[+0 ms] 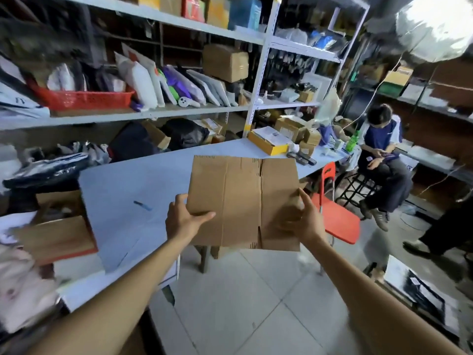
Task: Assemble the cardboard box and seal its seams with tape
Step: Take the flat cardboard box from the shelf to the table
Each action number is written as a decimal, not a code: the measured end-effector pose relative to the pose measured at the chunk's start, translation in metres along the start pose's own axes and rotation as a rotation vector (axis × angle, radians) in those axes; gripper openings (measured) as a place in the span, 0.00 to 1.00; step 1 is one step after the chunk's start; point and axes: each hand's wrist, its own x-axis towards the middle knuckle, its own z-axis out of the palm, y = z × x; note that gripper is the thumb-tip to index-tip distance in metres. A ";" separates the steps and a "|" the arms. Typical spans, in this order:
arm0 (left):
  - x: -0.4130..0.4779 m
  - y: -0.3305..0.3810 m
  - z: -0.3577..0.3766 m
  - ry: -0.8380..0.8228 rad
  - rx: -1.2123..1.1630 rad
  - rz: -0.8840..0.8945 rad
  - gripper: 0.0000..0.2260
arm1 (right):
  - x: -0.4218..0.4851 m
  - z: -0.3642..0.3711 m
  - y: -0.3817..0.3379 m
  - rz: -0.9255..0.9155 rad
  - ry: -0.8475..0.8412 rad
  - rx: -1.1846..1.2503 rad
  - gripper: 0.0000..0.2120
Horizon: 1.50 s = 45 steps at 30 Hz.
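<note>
Holding the flattened cardboard box (243,203) up in the air in front of you, you keep it unfolded, its creases and flap slits facing you, above the near edge of the white table (122,190) and the tiled floor (243,298). Your left hand (183,220) grips the box's left edge low down, thumb laid across the front face and fingers wrapped behind. Your right hand (303,217) clasps the right edge at about the same height, thumb on the front, fingers behind the board. Just beyond the box stands a red plastic chair (337,213). On the table's far end lies a yellow tray of papers (268,142). Behind the table run white shelves (158,112) stacked with packages, and a seated person (381,160) is at the right.
</note>
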 end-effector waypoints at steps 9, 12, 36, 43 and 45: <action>0.149 -0.009 0.042 0.113 -0.001 -0.110 0.36 | 0.199 0.073 -0.020 -0.092 -0.184 -0.072 0.46; 0.194 -0.019 0.054 0.178 0.038 -0.184 0.37 | 0.263 0.111 -0.021 -0.117 -0.248 -0.084 0.46; 0.370 -0.104 0.112 0.432 0.168 -0.669 0.36 | 0.518 0.340 -0.043 -0.380 -0.751 -0.210 0.47; 0.373 -0.132 0.137 0.352 0.187 -0.774 0.34 | 0.528 0.381 -0.006 -0.203 -0.904 -0.317 0.45; 0.378 -0.140 0.145 0.351 0.195 -0.820 0.35 | 0.532 0.392 0.005 -0.163 -0.942 -0.365 0.43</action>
